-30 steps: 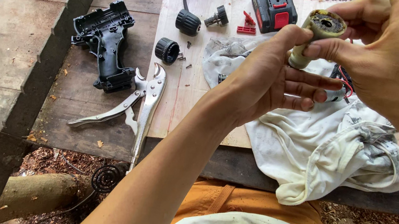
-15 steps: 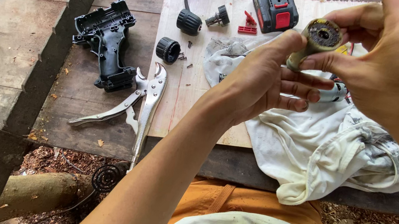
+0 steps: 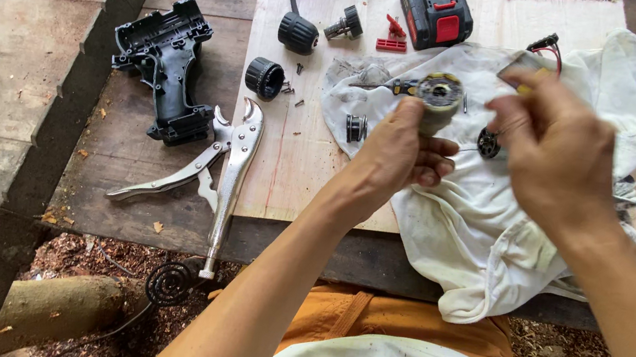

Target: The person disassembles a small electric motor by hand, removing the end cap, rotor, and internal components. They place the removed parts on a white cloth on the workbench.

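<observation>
My left hand (image 3: pixel 402 149) grips a small round gear housing (image 3: pixel 438 96), dull metal with a dark greasy centre, held above the white cloth (image 3: pixel 488 221). My right hand (image 3: pixel 561 152) hovers just right of it with fingers loosely curled; whether they pinch anything is unclear. A small dark gear (image 3: pixel 489 143) lies on the cloth under that hand. Another small metal ring (image 3: pixel 355 127) rests at the cloth's left edge.
On the plywood sheet (image 3: pixel 296 158) lie locking pliers (image 3: pixel 227 165), a black collar (image 3: pixel 264 78), a chuck (image 3: pixel 298 33), a black and red battery (image 3: pixel 436 7) and loose screws. A black drill housing half (image 3: pixel 171 68) sits on the wooden bench to the left.
Both hands have dropped lower toward the cloth. My right hand let go of the round part and drew away to the right; only my left hand holds it now.
</observation>
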